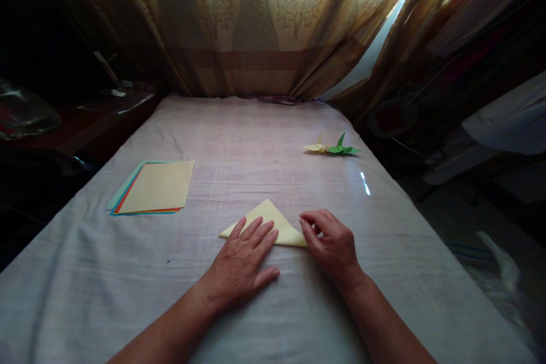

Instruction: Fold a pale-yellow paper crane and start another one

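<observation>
Left hand (241, 259): lying flat, palm down, fingers spread open and straight; fingertips are pressing on the lower left part of the yellow paper triangle (273, 222); nothing gripped.
Right hand (330, 242): sitting at the right corner of the triangle, fingers curled inward, thumb and forefinger closing on that corner; whether they are actually pinching the paper or only touching it, cannot tell.
Yellow paper triangle: lying flat on the tablecloth (256, 148), near the front edge of the table, between the two hands; long edge is facing the person, point is aiming away.
Paper stack (156, 186): resting to the left, well apart from the hands; a yellow sheet is sitting on top, with blue, orange and pale green edges peeking out underneath.
Folded figures: a yellow paper figure (316, 148) and a green paper figure (342, 149) are sitting just beside each other, far right of the table.
Curtain (256, 23): hanging behind the table's far edge, light coming through the top.
</observation>
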Demonstrator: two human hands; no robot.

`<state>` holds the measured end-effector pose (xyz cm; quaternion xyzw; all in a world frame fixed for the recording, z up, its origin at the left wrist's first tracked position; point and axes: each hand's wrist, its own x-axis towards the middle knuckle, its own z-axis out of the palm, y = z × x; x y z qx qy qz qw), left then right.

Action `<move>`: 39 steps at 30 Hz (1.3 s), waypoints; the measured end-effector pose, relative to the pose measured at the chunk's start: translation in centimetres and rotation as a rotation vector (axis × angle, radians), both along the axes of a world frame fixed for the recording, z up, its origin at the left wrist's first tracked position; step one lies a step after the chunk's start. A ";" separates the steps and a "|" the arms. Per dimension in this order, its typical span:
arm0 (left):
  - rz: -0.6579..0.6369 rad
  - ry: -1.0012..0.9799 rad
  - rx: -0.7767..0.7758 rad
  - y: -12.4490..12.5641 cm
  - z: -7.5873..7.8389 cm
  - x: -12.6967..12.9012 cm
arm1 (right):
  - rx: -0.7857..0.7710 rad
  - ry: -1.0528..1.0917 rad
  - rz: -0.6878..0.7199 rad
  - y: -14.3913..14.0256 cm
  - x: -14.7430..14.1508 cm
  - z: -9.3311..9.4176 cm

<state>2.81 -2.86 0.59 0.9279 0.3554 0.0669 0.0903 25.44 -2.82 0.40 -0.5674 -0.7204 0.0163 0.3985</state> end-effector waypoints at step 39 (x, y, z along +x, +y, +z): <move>-0.003 0.030 0.028 0.1 0.1 0.1 | -0.781 0.005 -0.043 -0.2 1.7 2.4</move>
